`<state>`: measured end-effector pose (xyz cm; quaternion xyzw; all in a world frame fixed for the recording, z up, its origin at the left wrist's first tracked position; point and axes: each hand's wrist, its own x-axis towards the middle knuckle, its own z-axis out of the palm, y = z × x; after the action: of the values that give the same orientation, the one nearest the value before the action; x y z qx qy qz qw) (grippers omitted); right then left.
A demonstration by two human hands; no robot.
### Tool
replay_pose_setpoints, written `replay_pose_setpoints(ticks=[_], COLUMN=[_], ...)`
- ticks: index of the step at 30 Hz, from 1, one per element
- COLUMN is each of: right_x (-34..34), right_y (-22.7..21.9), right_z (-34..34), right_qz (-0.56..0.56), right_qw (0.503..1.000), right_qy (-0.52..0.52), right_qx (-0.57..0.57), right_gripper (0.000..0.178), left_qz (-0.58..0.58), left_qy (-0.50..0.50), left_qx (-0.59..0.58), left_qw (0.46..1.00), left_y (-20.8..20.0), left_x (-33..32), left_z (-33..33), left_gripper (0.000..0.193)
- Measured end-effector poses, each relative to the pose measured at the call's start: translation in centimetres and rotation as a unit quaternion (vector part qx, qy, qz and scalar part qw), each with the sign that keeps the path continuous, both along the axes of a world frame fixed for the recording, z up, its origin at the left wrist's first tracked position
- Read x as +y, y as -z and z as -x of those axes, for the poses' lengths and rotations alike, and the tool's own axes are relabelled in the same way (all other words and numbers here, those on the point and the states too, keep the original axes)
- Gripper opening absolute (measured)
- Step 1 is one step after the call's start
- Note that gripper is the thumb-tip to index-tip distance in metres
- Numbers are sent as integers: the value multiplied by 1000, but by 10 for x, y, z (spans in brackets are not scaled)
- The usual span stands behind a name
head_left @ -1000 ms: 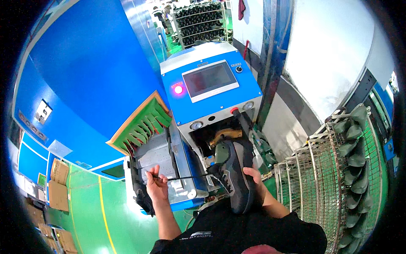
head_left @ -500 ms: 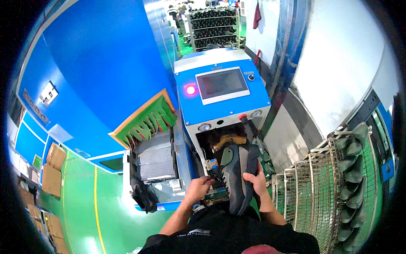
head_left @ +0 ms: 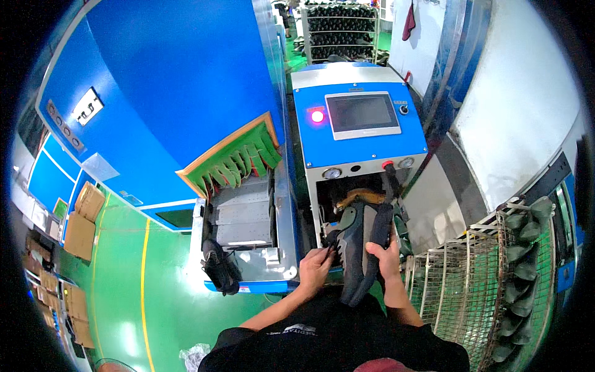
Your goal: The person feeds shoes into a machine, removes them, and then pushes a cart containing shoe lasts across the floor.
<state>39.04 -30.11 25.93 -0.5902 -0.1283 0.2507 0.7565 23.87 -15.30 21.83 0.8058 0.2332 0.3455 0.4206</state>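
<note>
Dark grey shoe (head_left: 356, 248) between a person's two hands, just below the centre of the frame. The shoe stands lengthwise, its lower end toward the person's black shirt (head_left: 347, 344), its upper end before the dark opening of a blue-and-white machine (head_left: 372, 149); I cannot tell whether the two touch. The right hand (head_left: 387, 257) lies immediately right of the shoe and is clamped on its side, the thumb toward the viewer. The left hand (head_left: 316, 270) lies to the left, its fingers drawn together at the black laces (head_left: 333, 243); whether a lace is pinched between them I cannot tell. The hands are apart from each other, with the shoe between them. Above the shoe, a tan curved part (head_left: 361, 197) shows in the opening. Higher up, the machine's panel carries a dark screen (head_left: 362, 113) and, to its left, a glowing lamp (head_left: 317, 116). Left of centre, a second dark shoe (head_left: 220, 268) rests at the near end of a grey conveyor (head_left: 242, 217), below a green strip curtain (head_left: 238, 164). At lower right stands a wire rack (head_left: 455, 273).
</note>
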Motion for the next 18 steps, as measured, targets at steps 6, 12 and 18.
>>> replay_pose_setpoints(ticks=[6,12,18], right_x=[6,1,-5], right_y=[-17,-13,-4], right_z=[9,15,20], right_qz=[-9,-4,-11], right_qw=[999,999,996], right_qy=[-1,19,74], right_qx=[-52,-48,-44], right_gripper=[104,106,100], left_qz=[-29,-27,-81], left_qy=[5,35,68], left_qx=[5,-4,84], left_qw=[1000,999,991], left_y=[-13,-18,-18], left_x=[8,7,11], left_z=[1,3,-8], left_gripper=[15,12,18])
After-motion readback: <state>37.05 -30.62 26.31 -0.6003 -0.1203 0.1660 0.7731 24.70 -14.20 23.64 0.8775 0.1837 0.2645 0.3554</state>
